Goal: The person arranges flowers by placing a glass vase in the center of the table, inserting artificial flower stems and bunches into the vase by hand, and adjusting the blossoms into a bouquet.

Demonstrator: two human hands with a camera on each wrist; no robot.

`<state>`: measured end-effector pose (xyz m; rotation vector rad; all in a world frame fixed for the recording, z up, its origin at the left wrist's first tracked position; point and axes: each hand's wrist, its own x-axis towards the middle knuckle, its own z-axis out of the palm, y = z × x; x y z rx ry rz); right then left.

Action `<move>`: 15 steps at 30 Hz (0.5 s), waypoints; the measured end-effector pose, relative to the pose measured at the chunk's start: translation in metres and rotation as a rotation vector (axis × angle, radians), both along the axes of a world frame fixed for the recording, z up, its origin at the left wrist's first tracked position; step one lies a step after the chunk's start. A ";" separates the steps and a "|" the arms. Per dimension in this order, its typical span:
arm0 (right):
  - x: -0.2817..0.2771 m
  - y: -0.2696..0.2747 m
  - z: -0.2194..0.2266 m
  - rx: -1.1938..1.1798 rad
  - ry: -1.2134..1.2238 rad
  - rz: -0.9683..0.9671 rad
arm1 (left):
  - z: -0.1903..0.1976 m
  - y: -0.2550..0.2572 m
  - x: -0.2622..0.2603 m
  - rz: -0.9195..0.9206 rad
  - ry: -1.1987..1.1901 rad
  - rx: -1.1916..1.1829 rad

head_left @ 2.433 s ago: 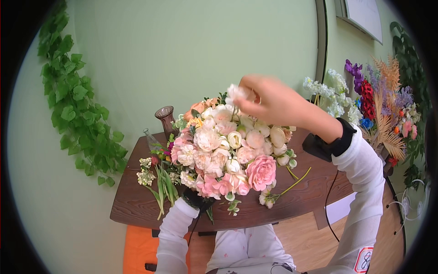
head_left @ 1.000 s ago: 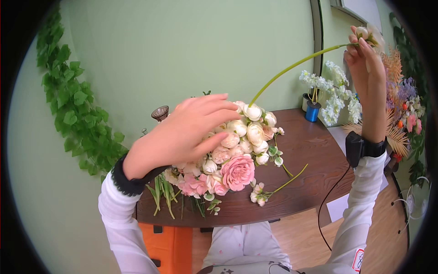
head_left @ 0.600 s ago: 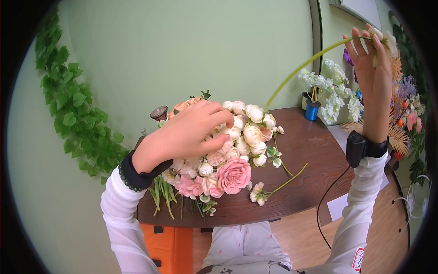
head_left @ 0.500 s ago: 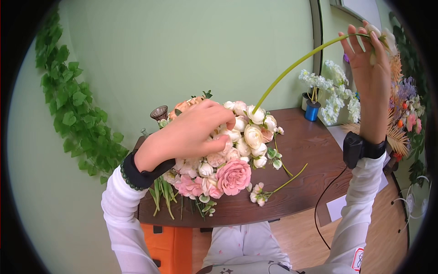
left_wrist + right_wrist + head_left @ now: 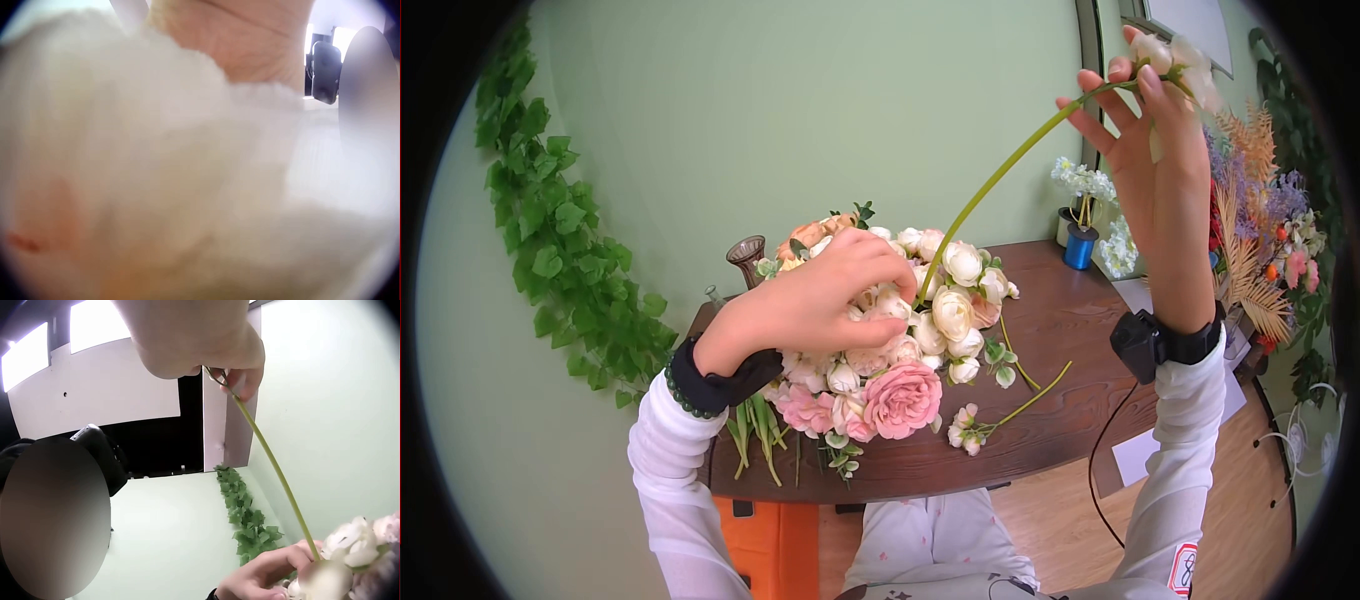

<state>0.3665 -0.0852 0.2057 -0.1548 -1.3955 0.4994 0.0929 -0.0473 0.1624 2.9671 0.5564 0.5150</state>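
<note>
In the head view, my raised right hand pinches a long-stemmed white flower just below its blooms, fingers spread behind. Its green stem bows down, seen in the right wrist view, and its lower end enters the bouquet beside my left fingertips. My left hand lies over a dense bouquet of white, pink and peach flowers, its fingers and thumb curled around white blossoms near the stem. Blurred pale petals fill the left wrist view. The bouquet's lower stems are hidden.
On the dark wooden table a loose sprig of small white buds lies at front right, with loose green stems at left. A brownish glass vase stands behind left. A blue spool stands at back right.
My right hand has drawn the white flower from the bouquet and raised it; its stem end now dips back among the blossoms. My left hand has moved from below the bouquet to its top.
</note>
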 end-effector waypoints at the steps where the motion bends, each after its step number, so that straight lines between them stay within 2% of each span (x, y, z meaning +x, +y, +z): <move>1: -0.004 -0.002 -0.002 0.012 -0.031 -0.011 | 0.000 0.000 0.000 -0.001 -0.001 0.001; 7: -0.034 -0.007 -0.021 0.057 -0.107 -0.029 | -0.004 0.004 -0.002 -0.015 -0.034 -0.031; 8: -0.035 -0.010 -0.023 0.031 -0.215 -0.027 | -0.004 0.004 -0.002 -0.009 -0.028 -0.037; 15: -0.055 0.000 -0.063 -0.113 -0.377 0.019 | -0.004 0.003 -0.002 -0.009 -0.062 -0.054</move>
